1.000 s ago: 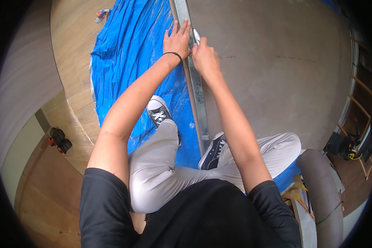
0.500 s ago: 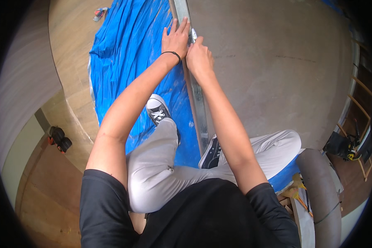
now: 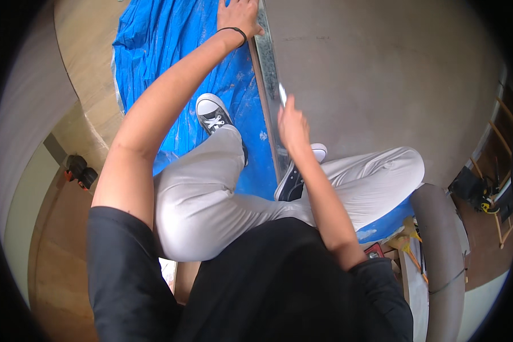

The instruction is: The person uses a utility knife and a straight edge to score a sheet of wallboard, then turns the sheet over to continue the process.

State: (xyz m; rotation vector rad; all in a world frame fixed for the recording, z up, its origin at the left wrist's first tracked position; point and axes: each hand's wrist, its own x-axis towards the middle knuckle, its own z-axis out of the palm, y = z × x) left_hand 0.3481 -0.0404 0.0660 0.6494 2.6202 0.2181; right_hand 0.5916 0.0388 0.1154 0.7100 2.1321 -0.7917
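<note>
My left hand (image 3: pixel 239 17) lies at the far top with its fingers spread, pressing on the metal straightedge (image 3: pixel 267 65); some fingertips leave the picture. A dark band circles that wrist. Closer to me, my right hand (image 3: pixel 294 128) is closed round a slim utility knife (image 3: pixel 283 94), whose light-coloured end points away along the straightedge's right side. Most of its handle is hidden in my fist. The straightedge runs along the left edge of a broad grey-brown sheet (image 3: pixel 376 91). A crumpled blue tarp (image 3: pixel 171 62) spreads on the left.
My shoes (image 3: pixel 212 114) are beside the straightedge, one on the tarp. A grey-brown roll (image 3: pixel 439 245) lies at right, with a yellow-bristled brush (image 3: pixel 403 242) near it. Dark items (image 3: pixel 81 172) rest at far left, and a black tool bag (image 3: pixel 467 185) at far right.
My right hand has drawn the knife toward me along the straightedge, away from my left hand. My left hand remains on the straightedge, now higher in the picture as the view shifted.
</note>
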